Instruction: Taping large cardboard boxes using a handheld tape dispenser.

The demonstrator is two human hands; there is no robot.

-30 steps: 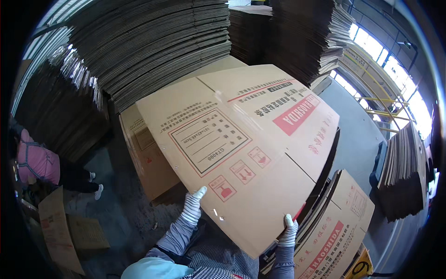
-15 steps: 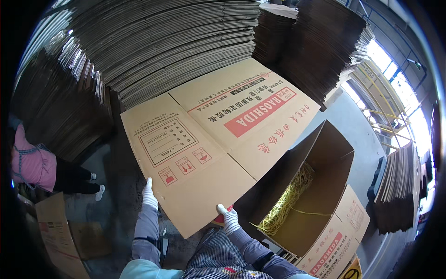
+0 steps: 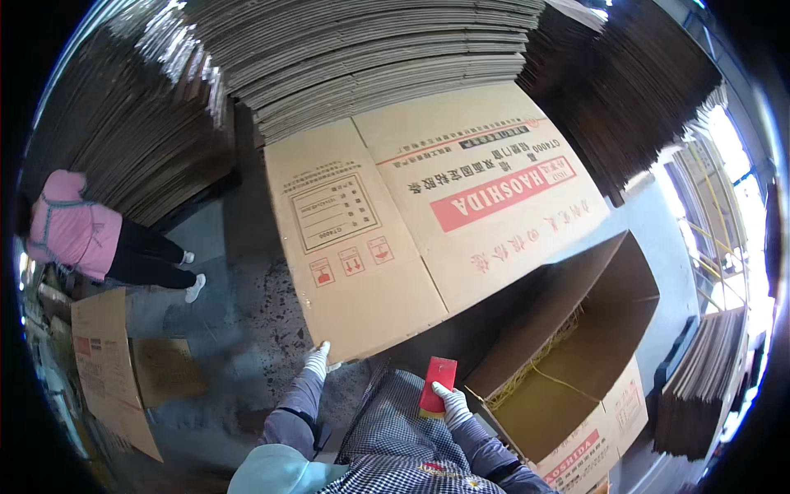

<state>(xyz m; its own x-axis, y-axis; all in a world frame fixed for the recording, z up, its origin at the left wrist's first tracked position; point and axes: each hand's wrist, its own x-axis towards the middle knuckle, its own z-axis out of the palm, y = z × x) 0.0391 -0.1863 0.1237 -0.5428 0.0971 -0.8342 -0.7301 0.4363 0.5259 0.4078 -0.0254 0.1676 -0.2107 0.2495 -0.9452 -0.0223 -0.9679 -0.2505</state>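
Observation:
A large printed flat cardboard carton (image 3: 370,305) lies in front of me, its far edge against a tall stack of flat cardboard. My left hand (image 3: 318,359), in a white glove, grips its near left corner, with the thumb on top and the fingers partly hidden. Closer to my body, my gloved right hand (image 3: 452,403) holds a red, flat rectangular block (image 3: 439,380) with a yellowish lower edge. This block is apart from the carton's near edge, above my checked apron (image 3: 387,424). Its exact kind I cannot make out.
An open cardboard box (image 3: 535,412) with yellow straps inside stands at my right. Stacked cardboard (image 3: 370,49) rises at the back, and another pile (image 3: 699,387) is far right. At left stand a person in pink (image 3: 82,226) and an upright carton (image 3: 103,362).
My right hand has come off the carton's near edge and drawn back, bringing the red block into full view. My left hand stays on the carton. The whole view has shifted.

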